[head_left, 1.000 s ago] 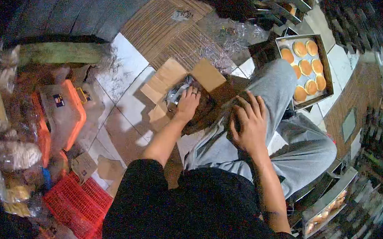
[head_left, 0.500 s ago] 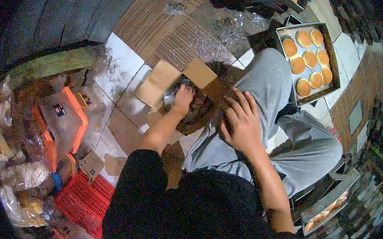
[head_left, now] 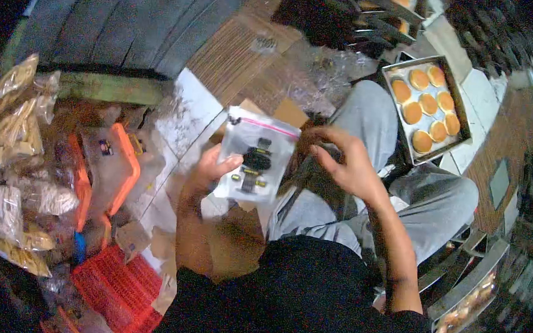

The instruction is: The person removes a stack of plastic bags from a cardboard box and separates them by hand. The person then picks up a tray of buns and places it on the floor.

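Observation:
In my left hand (head_left: 213, 168) is a clear plastic pouch (head_left: 259, 156) with black and yellow print and a pink strip along its top edge. The thumb lies on the pouch's front, and the other fingers are hidden behind it. My right hand (head_left: 344, 162) is raised just to the right of the pouch, above my grey-trousered leg. Its fingers are bent, with the thumb apart from them, and nothing shows between them. Beneath the pouch, part of an open cardboard box shows, with a flap (head_left: 290, 114) sticking out above.
To the right is a metal tray (head_left: 458, 136) of round golden buns. Another tray (head_left: 472, 301) with baked goods sits lower right. Orange-rimmed plastic tubs (head_left: 125, 171), a red crate (head_left: 122, 290) and bagged goods (head_left: 15, 134) line the left. Brown cardboard (head_left: 244, 52) covers the floor ahead.
My left hand has come up out of the cardboard box with the plastic pouch. My right hand has lifted off my leg and moved towards the pouch. The view has shifted slightly.

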`<state>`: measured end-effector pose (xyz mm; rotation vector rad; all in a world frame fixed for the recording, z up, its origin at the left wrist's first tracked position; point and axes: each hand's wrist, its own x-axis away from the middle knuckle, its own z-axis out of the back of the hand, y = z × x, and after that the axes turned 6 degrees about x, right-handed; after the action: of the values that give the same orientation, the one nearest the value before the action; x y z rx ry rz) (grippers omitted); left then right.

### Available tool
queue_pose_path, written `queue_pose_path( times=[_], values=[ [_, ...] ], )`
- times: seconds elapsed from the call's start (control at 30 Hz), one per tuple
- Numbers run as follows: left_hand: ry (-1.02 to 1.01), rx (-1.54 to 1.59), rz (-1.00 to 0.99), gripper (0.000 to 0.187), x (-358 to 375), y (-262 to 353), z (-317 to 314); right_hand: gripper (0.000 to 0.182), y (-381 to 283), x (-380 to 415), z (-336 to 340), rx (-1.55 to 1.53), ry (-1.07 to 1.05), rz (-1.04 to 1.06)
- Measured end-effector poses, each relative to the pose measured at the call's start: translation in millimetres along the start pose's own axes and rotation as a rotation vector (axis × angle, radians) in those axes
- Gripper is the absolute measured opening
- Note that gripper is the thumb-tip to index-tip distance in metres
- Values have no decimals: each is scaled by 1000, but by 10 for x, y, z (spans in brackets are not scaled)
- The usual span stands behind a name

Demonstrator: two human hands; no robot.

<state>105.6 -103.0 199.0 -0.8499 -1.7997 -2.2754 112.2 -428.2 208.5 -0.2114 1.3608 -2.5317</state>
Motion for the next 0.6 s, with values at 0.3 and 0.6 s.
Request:
queue_pose_path(
  times=[0.3, 0.6],
  values=[
    [-710, 164, -147, 30, -428, 709, -1309, 68, -162, 560, 1462, 88, -464, -173],
    [-789, -285, -186, 41, -943, 7, -2791, 18, 1412, 1801, 1148, 189, -62, -412]
  ],
)
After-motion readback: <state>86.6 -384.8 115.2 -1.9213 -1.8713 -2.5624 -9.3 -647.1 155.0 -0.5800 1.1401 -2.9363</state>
